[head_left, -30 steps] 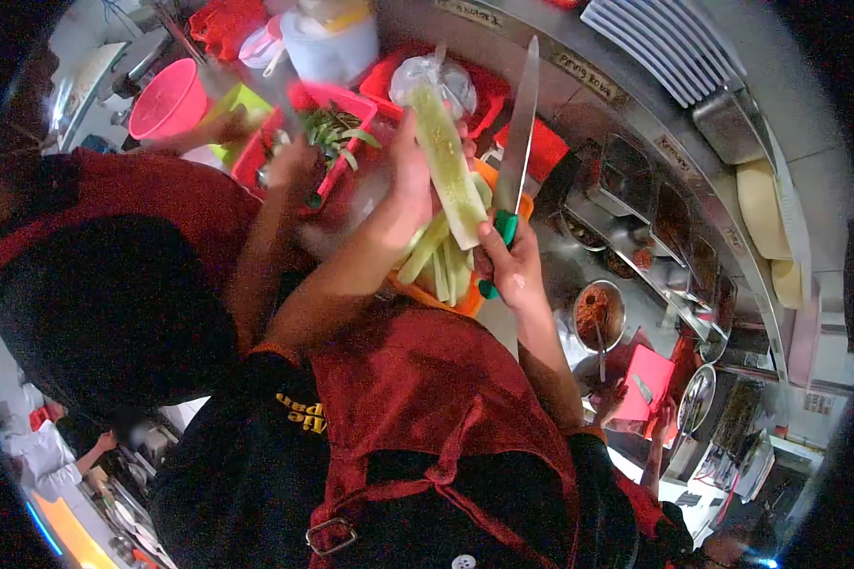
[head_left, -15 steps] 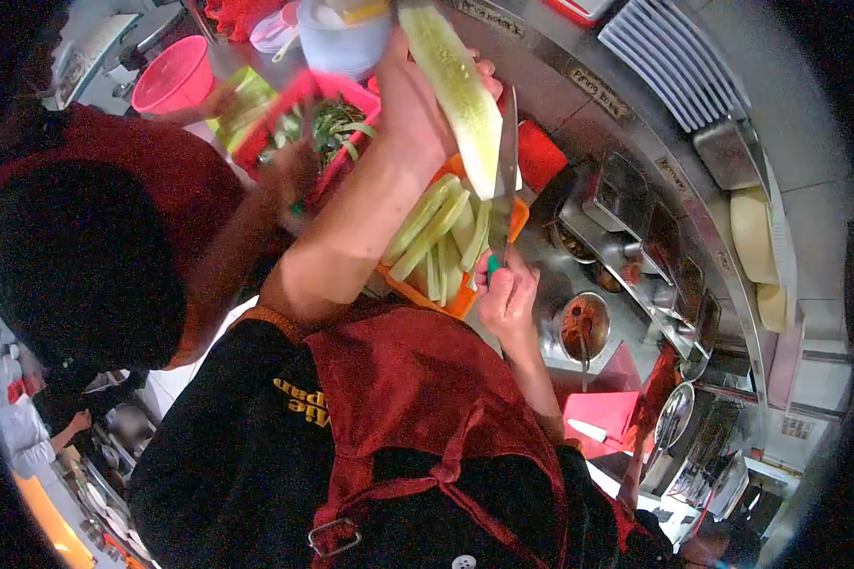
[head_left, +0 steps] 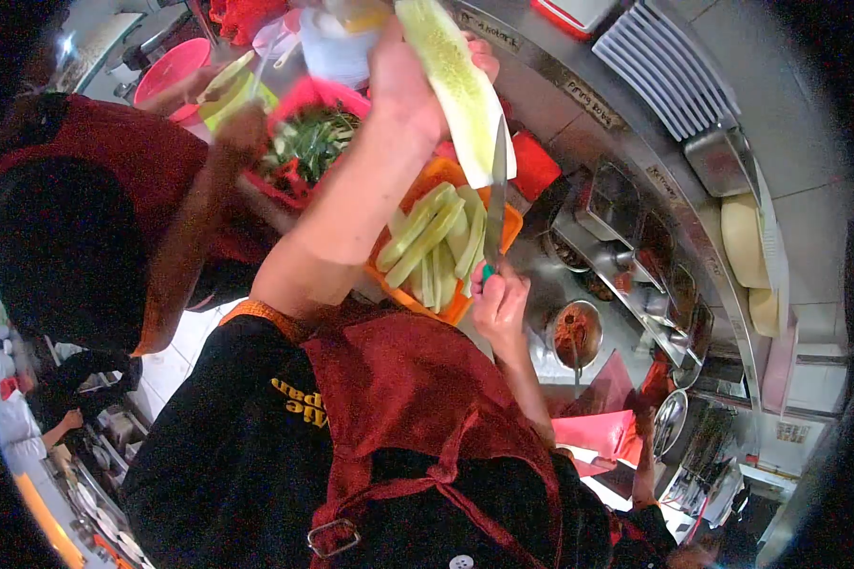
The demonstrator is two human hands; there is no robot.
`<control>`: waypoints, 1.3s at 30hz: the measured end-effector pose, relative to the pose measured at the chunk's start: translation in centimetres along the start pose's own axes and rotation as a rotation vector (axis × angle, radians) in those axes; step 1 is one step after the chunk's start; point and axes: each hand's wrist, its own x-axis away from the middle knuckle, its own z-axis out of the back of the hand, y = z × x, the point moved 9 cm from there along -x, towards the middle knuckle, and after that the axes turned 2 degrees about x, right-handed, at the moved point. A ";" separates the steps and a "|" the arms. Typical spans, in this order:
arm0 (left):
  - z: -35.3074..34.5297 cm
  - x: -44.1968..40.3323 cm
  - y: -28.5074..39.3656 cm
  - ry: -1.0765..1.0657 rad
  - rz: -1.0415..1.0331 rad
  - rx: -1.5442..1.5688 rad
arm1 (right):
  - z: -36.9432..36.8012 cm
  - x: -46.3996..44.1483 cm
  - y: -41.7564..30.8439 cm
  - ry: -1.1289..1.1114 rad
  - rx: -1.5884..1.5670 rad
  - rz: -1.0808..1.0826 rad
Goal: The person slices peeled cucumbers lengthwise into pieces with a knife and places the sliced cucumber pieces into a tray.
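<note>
My left hand (head_left: 410, 81) is raised and wrapped round a long halved cucumber (head_left: 457, 85), its pale seeded face showing. My right hand (head_left: 501, 302) grips the green handle of a knife (head_left: 497, 213). The blade points up and lies along the lower end of the cucumber. Beneath both, an orange basket (head_left: 510, 228) holds several long cucumber strips (head_left: 427, 239).
A co-worker at the left holds a green piece over a pink basket (head_left: 289, 201) of cut greens. A metal bowl of red paste (head_left: 579, 334) stands at the right, near a pink board (head_left: 593, 434). Metal trays (head_left: 609, 201) line the shelf.
The cucumber and my left hand have moved up, away from the basket. The knife has swung from beside the cucumber to its lower end. The co-worker's hands have lifted from the pink basket.
</note>
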 end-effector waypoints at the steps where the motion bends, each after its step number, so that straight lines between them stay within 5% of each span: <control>1: 0.5 -0.6 -0.1 -0.004 -0.003 0.000 | -0.1 0.2 0.4 0.017 0.019 -0.008; 3: 1.4 -1.8 1.1 -0.079 -0.193 0.046 | 0.0 0.0 0.2 0.033 0.038 -0.013; 12: -0.4 1.3 -1.8 -0.023 -0.270 -0.069 | 0.6 -1.7 -0.7 0.043 0.056 -0.012; 18: -1.0 1.6 -3.8 -0.005 -0.221 -0.137 | 1.3 -3.1 -2.1 0.109 0.163 0.273; 28: -1.9 3.8 -4.5 0.053 -0.308 -0.384 | 1.2 -4.5 -1.0 0.079 0.128 0.146; 36: -4.9 4.8 -3.3 -0.103 -0.444 -0.387 | 2.6 -5.6 -5.9 0.225 0.084 0.346; 39: -7.2 4.6 -0.7 -0.205 -0.543 -0.467 | 2.3 -5.7 -4.8 0.170 0.045 0.228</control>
